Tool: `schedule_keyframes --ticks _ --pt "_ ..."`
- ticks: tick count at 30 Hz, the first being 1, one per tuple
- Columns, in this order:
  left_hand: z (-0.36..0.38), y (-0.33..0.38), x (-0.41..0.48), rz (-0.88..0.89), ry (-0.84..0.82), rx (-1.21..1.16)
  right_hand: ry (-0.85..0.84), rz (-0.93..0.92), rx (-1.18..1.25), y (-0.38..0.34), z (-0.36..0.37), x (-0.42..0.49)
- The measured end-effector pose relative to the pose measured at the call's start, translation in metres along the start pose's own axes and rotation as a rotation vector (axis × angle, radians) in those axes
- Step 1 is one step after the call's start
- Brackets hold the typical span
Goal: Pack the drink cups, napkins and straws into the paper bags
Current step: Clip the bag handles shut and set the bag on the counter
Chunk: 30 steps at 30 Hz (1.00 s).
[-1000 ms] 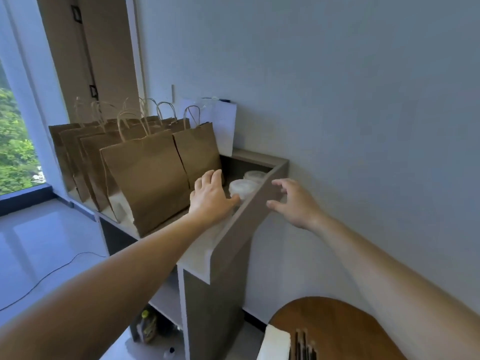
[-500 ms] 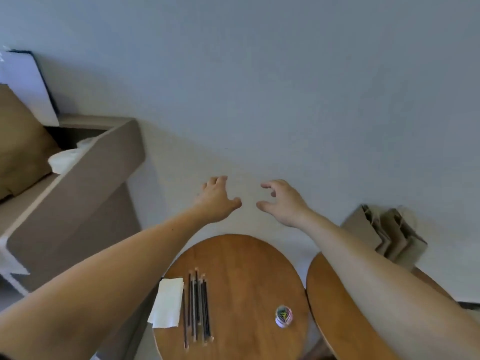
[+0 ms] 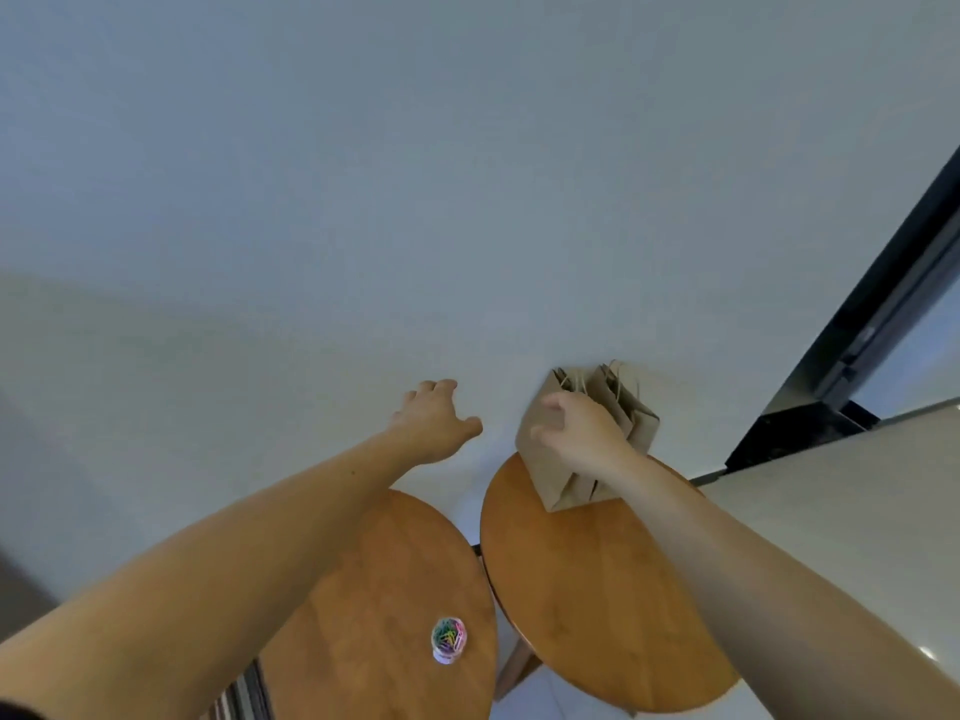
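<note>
Several folded brown paper bags [image 3: 558, 478] with twine handles lean against the wall at the back of the right round wooden table [image 3: 597, 589]. My right hand [image 3: 582, 431] is in front of the foremost bag, fingers curled and apart, with nothing clamped between them. My left hand [image 3: 434, 420] hovers open to the left of the bags, near the wall above the gap between the tables. Dark straw ends [image 3: 244, 696] peek out at the bottom edge beneath my left arm. No cups or napkins are in view.
A small clear jar of coloured paper clips [image 3: 449, 639] stands on the left round wooden table [image 3: 395, 579]. A dark door frame [image 3: 883, 314] and a pale counter surface [image 3: 841, 511] are on the right. The grey wall is close behind both tables.
The view has swung right, away from the shelf with standing bags. Both hands moved right; my right hand has reached the folded bags on the right table.
</note>
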<state>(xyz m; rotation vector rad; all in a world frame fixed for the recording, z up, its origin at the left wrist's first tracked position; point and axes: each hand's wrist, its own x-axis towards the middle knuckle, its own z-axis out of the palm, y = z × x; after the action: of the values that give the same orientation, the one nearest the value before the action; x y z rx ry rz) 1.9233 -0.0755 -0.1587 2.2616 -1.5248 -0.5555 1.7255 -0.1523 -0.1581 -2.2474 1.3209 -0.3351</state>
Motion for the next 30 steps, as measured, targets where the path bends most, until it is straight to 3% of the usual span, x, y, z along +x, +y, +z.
schedule_keyframes --ticks 7,11,21,26,30 --pt "0.040 0.023 0.045 0.053 -0.120 -0.027 0.033 0.144 -0.049 0.065 -0.007 0.029" --pt "0.057 0.031 0.079 0.025 -0.119 -0.022 0.067 0.130 -0.076 0.097 -0.008 0.067" --pt "0.101 0.030 0.150 -0.277 -0.129 -0.004 -0.088 0.218 -0.294 0.188 0.023 0.189" --pt "0.124 0.020 0.144 -0.383 -0.179 -0.019 -0.196 0.253 -0.334 0.214 0.044 0.217" --pt "0.124 0.006 0.133 -0.441 -0.176 -0.047 -0.191 0.184 -0.374 0.220 0.054 0.224"
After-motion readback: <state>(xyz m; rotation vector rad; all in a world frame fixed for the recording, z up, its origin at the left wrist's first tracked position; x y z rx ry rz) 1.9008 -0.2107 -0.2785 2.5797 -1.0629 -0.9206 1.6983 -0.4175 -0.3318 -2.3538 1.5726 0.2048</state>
